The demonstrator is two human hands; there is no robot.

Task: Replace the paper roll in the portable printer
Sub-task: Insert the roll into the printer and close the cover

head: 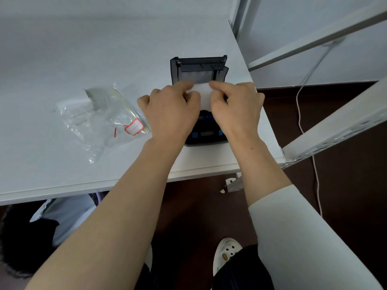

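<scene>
A black portable printer (206, 133) with blue buttons lies near the right edge of the white table (62, 49). Its lid (199, 68) stands open at the far end. A white paper roll (204, 97) sits over the printer's open bay, held from both sides. My left hand (169, 114) pinches the roll's left end. My right hand (236, 107) pinches its right end. The bay beneath the roll is hidden by my fingers and the paper.
A clear zip bag (102, 120) with a red-bordered label and a white block inside lies left of the printer. A white metal frame (335, 126) rises at the table's right corner. A thin white cable (301, 105) hangs beyond the edge.
</scene>
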